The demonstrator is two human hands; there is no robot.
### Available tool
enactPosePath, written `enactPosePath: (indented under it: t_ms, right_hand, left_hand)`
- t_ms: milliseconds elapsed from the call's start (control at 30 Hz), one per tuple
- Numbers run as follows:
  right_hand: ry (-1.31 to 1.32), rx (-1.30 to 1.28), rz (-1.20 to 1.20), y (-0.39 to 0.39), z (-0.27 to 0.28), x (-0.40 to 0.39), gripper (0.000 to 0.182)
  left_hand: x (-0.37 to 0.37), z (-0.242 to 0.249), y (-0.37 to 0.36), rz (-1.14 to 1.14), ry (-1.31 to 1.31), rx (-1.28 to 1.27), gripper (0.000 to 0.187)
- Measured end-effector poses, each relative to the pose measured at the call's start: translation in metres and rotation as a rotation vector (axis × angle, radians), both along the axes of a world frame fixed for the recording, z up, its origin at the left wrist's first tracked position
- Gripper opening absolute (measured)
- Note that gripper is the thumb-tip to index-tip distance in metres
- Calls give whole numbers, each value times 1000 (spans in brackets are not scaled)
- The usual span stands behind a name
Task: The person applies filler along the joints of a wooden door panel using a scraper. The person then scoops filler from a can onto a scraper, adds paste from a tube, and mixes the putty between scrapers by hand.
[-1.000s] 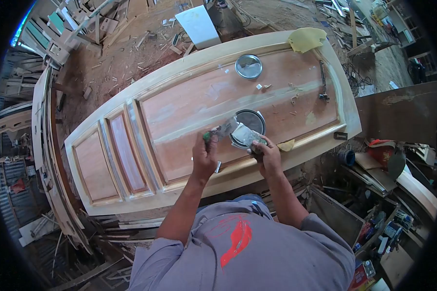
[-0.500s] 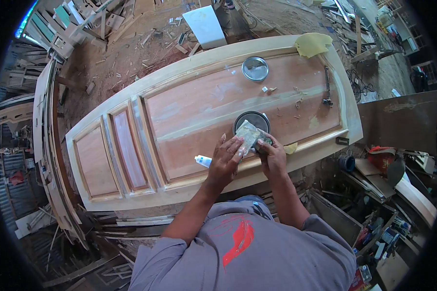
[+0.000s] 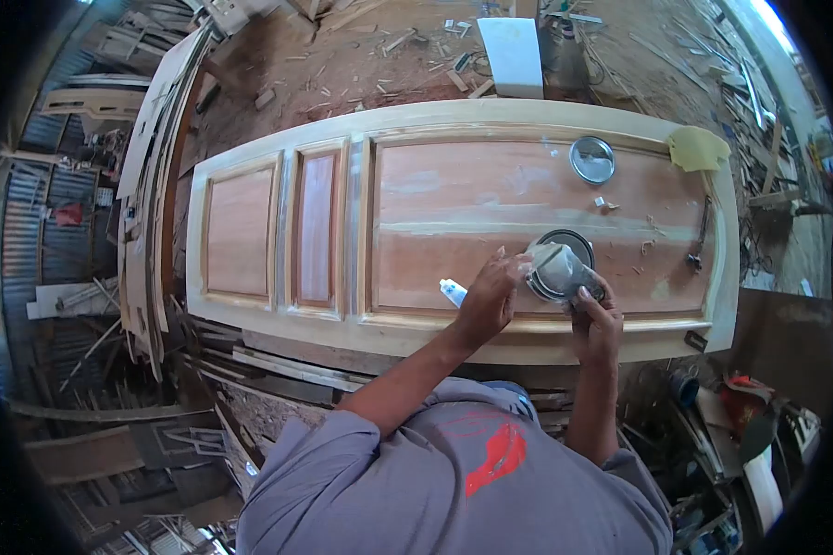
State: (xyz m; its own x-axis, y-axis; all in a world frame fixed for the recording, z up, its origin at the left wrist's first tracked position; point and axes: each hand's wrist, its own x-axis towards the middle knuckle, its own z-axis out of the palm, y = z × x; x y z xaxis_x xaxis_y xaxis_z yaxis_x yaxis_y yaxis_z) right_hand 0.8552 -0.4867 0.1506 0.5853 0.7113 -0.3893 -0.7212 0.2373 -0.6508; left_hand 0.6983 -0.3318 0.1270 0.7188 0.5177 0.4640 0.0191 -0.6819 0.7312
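In the head view, a flat piece smeared with whitish putty (image 3: 555, 270) is gripped by my right hand (image 3: 598, 310), thumb on its near side. It overlaps the open round can (image 3: 572, 242) on the door panel. My left hand (image 3: 492, 291) is at the piece's left edge, its fingers drawn together; I cannot tell what they hold. Left of it lies a white and blue tube (image 3: 453, 291) with a white cap. A round metal lid (image 3: 591, 160) rests farther back, with a small white cap (image 3: 602, 203) in front of it.
A wooden door (image 3: 416, 344) with framed panels lies flat before me. Yellow sandpaper (image 3: 699, 149) sits at its far right corner, and a hammer-like tool (image 3: 700, 236) near its right end. A white board (image 3: 511, 57) stands behind. Planks (image 3: 153, 194) are stacked at left.
My view has turned, so the door appears straighter and farther right. The left hand has shifted from over the putty-smeared piece to its left edge, uncovering more putty. The right hand keeps its hold.
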Motion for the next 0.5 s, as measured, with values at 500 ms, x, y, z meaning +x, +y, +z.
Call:
enactPosePath:
  t_ms: [500]
  right_hand:
    - [-1466, -27, 359, 33, 32, 1, 34]
  left_hand:
    - [-49, 39, 15, -111, -311, -1851, 36]
